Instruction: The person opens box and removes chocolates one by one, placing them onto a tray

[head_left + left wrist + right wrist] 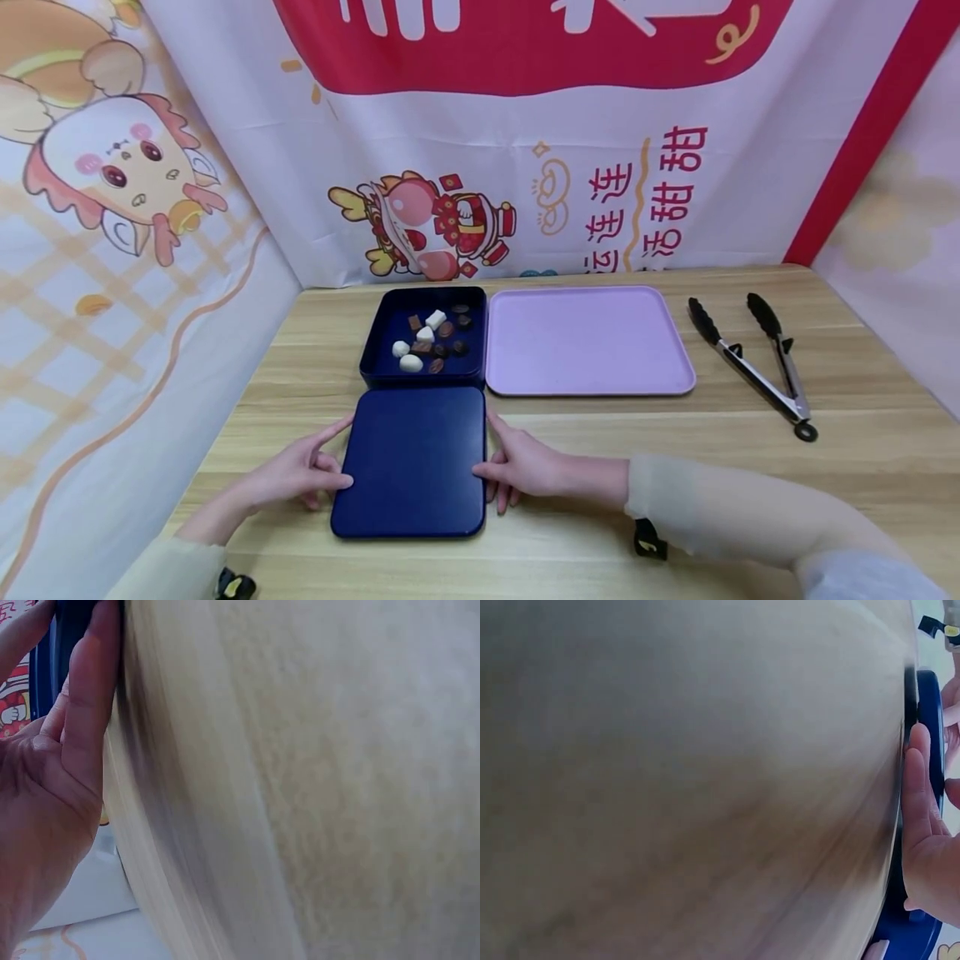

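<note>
In the head view, a dark blue, flat square lid (412, 467) with rounded corners lies between my two hands at the front of the table. My left hand (303, 468) grips its left edge, the thumb at the rim and the index finger stretched forward along the side. At the opposite edge my right hand (525, 467) holds it the same way, its other fingers low beside the rim. Just behind the lid stands an open dark blue box (381, 329). Several white and brown chocolates (425, 335) are scattered inside it.
A lilac tray (588, 342) lies right of the box, against its side. Farther right, black-tipped metal tongs (757, 377) rest spread on the wooden table (600, 425). Printed cloth (480, 125) hangs behind the table and along both sides.
</note>
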Demonstrator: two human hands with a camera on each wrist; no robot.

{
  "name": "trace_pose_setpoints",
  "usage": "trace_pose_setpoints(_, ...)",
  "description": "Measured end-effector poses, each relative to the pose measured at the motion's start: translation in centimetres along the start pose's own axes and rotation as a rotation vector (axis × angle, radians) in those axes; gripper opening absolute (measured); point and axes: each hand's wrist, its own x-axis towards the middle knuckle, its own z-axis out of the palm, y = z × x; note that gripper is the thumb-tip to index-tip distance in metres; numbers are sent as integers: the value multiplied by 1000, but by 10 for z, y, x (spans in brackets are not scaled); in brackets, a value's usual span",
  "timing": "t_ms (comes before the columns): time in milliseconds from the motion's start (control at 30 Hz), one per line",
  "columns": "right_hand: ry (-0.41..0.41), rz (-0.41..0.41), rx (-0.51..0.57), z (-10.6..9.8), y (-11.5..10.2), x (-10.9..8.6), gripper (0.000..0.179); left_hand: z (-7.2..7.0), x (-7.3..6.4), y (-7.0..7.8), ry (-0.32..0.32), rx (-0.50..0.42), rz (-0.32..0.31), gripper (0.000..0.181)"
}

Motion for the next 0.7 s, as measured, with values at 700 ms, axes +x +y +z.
trace_pose_setpoints(700,20,45,-34,-5,1,7,91,-4,5,2,4,73,-13,97)
